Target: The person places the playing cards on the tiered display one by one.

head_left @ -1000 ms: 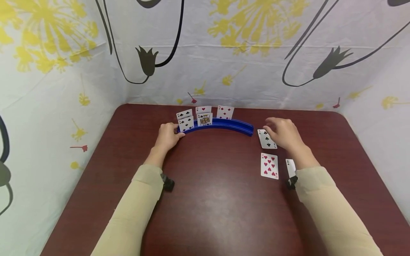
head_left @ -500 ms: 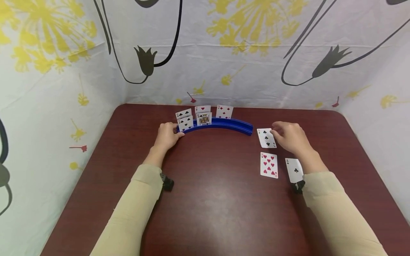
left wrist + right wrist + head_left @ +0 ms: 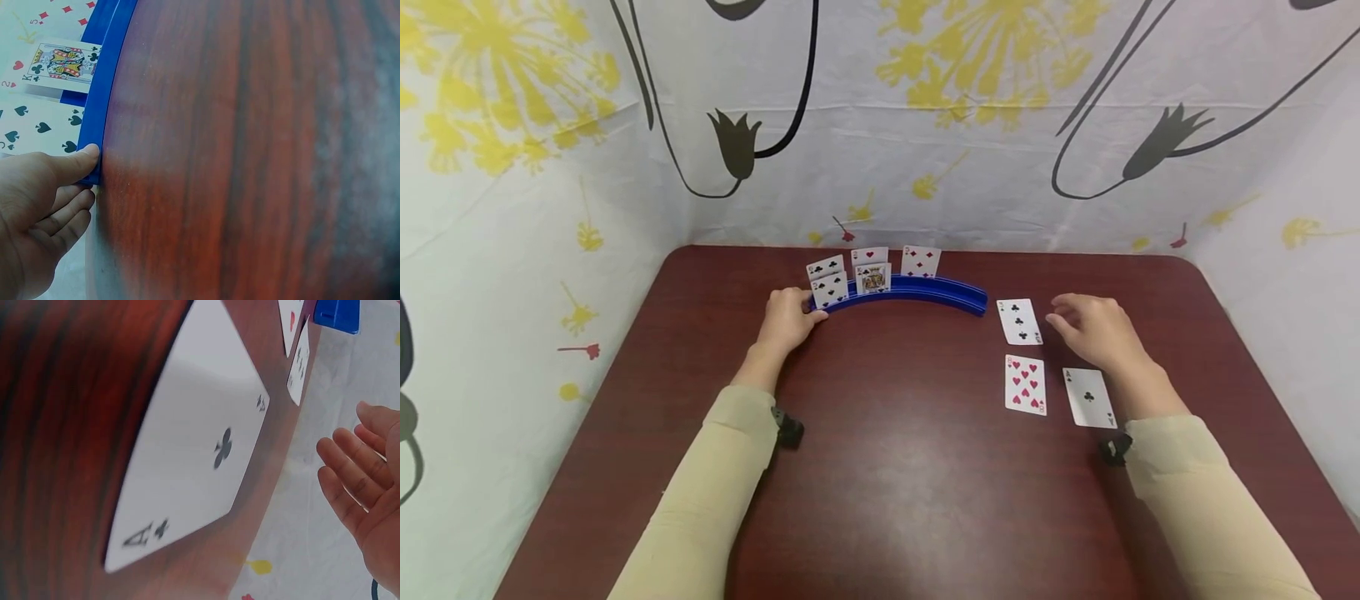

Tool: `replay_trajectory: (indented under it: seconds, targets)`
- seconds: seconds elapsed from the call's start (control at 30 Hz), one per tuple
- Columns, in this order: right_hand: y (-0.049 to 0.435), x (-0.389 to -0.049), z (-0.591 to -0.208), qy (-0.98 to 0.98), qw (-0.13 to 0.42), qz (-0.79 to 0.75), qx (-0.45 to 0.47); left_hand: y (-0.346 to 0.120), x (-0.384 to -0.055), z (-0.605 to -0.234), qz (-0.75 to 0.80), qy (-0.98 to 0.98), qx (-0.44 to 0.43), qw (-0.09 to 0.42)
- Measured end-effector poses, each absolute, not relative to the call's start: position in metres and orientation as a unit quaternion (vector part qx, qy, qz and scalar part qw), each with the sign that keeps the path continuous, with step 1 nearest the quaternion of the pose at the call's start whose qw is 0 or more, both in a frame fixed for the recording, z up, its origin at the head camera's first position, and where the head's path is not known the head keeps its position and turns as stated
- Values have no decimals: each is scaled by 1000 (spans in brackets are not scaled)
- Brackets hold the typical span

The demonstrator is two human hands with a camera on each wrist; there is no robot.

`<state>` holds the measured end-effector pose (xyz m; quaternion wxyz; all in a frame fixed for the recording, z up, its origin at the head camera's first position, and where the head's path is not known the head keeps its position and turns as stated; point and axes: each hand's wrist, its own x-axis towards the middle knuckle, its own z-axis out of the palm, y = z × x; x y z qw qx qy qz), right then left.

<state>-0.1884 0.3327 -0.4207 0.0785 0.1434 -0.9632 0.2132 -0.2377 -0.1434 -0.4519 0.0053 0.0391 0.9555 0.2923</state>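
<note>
My left hand [image 3: 786, 320] pinches the left end of a curved blue playing card holder [image 3: 940, 288], thumb on its front edge and fingers curled behind. Upright in the holder are a spade card [image 3: 830, 291] before a club card [image 3: 825, 266], the king of clubs [image 3: 65, 61] before a two of hearts [image 3: 869, 255], and a five of diamonds [image 3: 921, 262]. To the right, my right hand [image 3: 1097, 331] hovers with relaxed fingers and nothing in them. It is just right of a three of clubs [image 3: 1019, 322] lying face up.
An eight of hearts [image 3: 1026, 385] and an ace of clubs [image 3: 1089, 397] lie face up on the dark red-brown table [image 3: 880, 467], nearer the front. A patterned white cloth [image 3: 1000, 200] hangs behind the table and along both sides.
My right hand has moved right, away from over the three of clubs, uncovering that card and the ace of clubs. The left hand keeps its grip on the card holder.
</note>
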Motion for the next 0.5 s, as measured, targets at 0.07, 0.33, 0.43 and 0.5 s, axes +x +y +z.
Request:
replay_trajectory:
  seconds: [0.07,0.33,0.43,0.5]
  targets:
    - [336,-187,-422,-964,75,209,148,-144,-238,-452,294,955,38,5]
    - [344,-177,-422,-968,38,205,141,-144,-237,-453,296,954,37,11]
    - [347,-173,-422,-968,27,205,140,-144,-236,-453,297,954,37,11]
    - [350,-170,-422,-968,23,205,142,-144,-236,-452,299,953,37,11]
